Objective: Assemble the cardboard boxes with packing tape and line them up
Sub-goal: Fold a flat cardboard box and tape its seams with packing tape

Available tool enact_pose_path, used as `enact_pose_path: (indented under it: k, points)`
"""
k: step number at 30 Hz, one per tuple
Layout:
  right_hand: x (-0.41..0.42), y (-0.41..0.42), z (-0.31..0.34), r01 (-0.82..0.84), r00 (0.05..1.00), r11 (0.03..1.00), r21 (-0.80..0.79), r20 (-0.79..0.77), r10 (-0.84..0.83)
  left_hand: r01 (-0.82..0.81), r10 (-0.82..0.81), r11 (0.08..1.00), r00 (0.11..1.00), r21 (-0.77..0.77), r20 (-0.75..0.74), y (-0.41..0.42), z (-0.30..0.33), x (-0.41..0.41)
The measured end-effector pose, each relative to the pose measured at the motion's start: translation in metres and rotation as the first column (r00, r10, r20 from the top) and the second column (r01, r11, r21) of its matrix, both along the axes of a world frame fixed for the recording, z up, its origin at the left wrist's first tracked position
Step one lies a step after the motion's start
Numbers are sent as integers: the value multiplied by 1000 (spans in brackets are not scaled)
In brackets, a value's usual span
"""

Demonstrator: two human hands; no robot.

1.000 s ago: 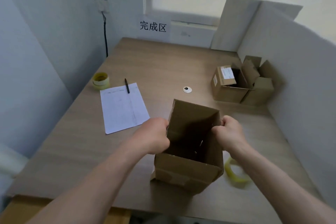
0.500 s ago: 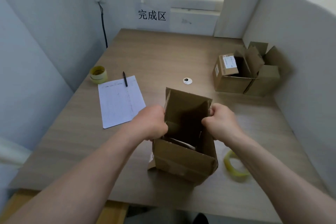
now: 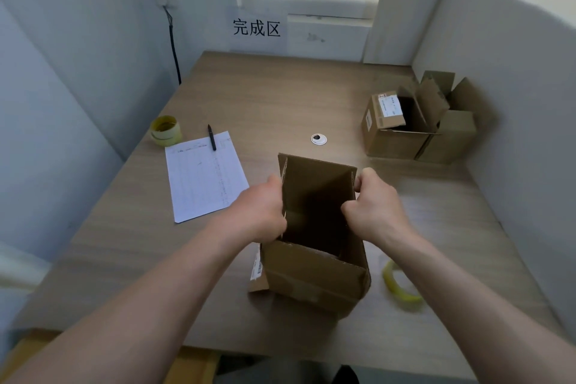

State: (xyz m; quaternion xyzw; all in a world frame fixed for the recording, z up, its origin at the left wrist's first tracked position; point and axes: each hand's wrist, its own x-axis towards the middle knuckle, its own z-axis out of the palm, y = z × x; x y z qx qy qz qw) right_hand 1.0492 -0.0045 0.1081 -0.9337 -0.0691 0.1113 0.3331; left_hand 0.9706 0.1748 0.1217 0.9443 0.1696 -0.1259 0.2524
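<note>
Holding 1 box (image 3: 314, 262) w/ 2 hands: left hand (image 3: 260, 209), right hand (image 3: 375, 212).

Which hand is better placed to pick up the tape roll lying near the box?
Probably the right hand. The flat tape roll lies on the table beside the right forearm, right of the open box. The left hand would have to cross over it.

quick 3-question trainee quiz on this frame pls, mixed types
1. True or false: both hands, left and right, grip the open box.
2. The pen lies on: A) the paper B) the tape roll C) the boxes by the right wall
3. Fill in: a second tape roll lies near the person's ___ forearm.

Key: 1 true; 2 A; 3 right
</note>
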Motion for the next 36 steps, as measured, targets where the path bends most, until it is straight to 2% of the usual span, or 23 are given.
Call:
enact_pose_path:
  k: [4,8,10,13,15,18,22,24,26,29,32,34,36]
  points:
    - [6,0,3,7,999,995,104,-54,-1,-3,0,999,998,-45,-58,13,-4,-13]
    - [14,-4,14,-23,994,994,105,-104,34,-20,16,999,997,-50,-76,23,-5,-24]
    - [19,0,19,-36,993,999,37,-114,40,-38,36,999,998,-35,-54,23,-5,-24]
    - [23,13,24,-111,992,981,-161,-76,100,-39,39,999,999,-18,-15,20,-5,-19]
    - [24,18,24,-92,995,977,-191,-48,85,-13,12,999,999,-39,-34,19,-7,-19]
    - [26,17,22,-5,997,994,-109,-72,-3,55,-67,991,993,-119,-99,19,-7,-23]
    - [27,14,16,83,987,995,64,-144,-73,160,-173,982,976,-103,-132,13,-6,-32]
    - [28,6,12,117,978,976,182,-194,-81,162,-177,978,977,-129,-116,12,-8,-35]
    - [26,-8,7,96,978,967,235,-202,-48,115,-129,982,988,-151,-90,13,-16,-38]
    - [14,-18,3,10,992,995,96,-123,2,23,-25,988,1000,-154,-9,8,-35,-41]
    - [-4,-8,0,-38,999,996,-79,17,40,9,2,993,995,-116,99,-15,-56,-41]
    - [-17,-1,-9,-108,991,976,-189,58,121,39,-27,994,993,-101,119,-35,-68,-39]
    - [-27,-5,-26,-117,990,969,-218,55,132,109,-101,987,993,-118,68,-48,-78,-36]
